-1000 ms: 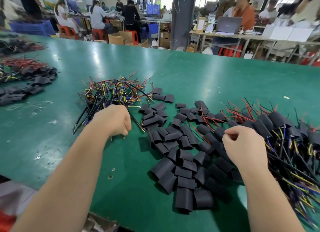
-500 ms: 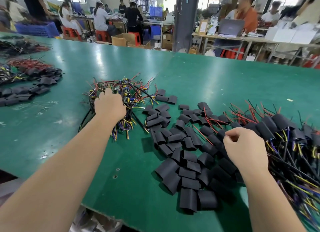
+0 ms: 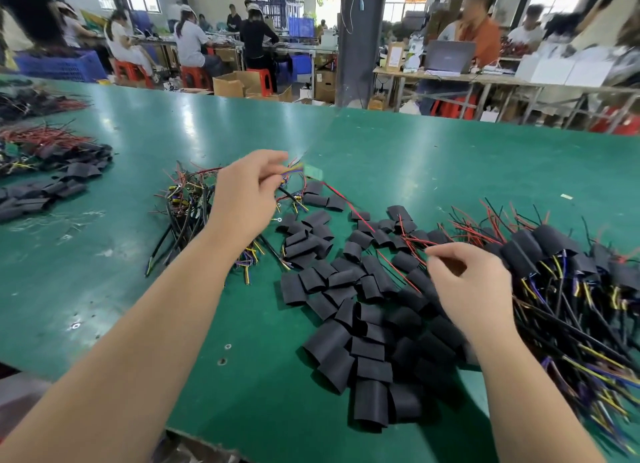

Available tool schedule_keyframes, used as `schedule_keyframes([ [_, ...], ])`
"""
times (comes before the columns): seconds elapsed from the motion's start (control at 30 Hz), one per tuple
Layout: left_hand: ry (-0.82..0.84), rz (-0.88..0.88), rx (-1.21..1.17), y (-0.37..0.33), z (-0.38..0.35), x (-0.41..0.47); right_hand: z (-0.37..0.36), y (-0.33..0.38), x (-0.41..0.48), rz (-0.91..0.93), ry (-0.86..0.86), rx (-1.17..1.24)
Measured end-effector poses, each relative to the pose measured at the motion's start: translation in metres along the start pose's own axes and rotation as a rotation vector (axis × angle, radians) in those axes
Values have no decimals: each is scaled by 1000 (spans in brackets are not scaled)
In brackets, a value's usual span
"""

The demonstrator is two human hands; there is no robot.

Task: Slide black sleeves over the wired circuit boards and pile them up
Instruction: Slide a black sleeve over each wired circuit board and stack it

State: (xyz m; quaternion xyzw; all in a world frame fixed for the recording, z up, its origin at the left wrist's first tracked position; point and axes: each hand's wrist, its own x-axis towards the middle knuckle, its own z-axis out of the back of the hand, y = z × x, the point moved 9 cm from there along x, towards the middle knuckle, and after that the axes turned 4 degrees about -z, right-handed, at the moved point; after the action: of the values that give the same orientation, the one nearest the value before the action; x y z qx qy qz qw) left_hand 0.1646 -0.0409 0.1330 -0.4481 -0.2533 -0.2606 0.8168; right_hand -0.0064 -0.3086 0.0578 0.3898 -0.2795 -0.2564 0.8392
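Note:
My left hand (image 3: 242, 203) pinches the coloured wires of one wired circuit board (image 3: 313, 172) and holds its small green board in the air above the table. Below it lies the pile of bare wired boards (image 3: 187, 206). Loose black sleeves (image 3: 346, 289) are spread over the middle of the green table (image 3: 104, 289). My right hand (image 3: 474, 289) hovers over the sleeves' right side with its fingers curled; whether it holds a sleeve is hidden. To the right lies the pile of sleeved boards (image 3: 554, 262) with wires sticking out.
More sleeves and wired boards (image 3: 52, 165) lie at the table's far left. The near table edge runs below my forearms. Beyond the table's far edge are a pillar (image 3: 356, 40), cardboard boxes, benches and several seated people.
My left hand has lifted one wired board out of the bare pile and carried it up and to the right. My right hand stays over the sleeves, its fingers loosened a little.

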Motion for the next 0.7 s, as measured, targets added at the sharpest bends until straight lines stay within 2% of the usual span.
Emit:
schedule_keyframes([
  [0.13,144,-74,-201,-43,-28,-21,-60,8,-24,-221,543,715],
  [0.2,171,-111,-263,-56,-37,-31,-69,21,-31,-190,661,902],
  [0.3,203,-143,-272,-64,-49,-43,-64,32,-28,-72,625,981],
  [0.43,234,-118,-253,-67,-60,-55,-49,28,-19,-72,450,1118],
  [0.6,488,-104,-80,-60,-88,-65,-25,21,-10,47,196,761],
  [0.7,621,-53,-84,-56,-105,-78,-24,22,-9,61,191,693],
])
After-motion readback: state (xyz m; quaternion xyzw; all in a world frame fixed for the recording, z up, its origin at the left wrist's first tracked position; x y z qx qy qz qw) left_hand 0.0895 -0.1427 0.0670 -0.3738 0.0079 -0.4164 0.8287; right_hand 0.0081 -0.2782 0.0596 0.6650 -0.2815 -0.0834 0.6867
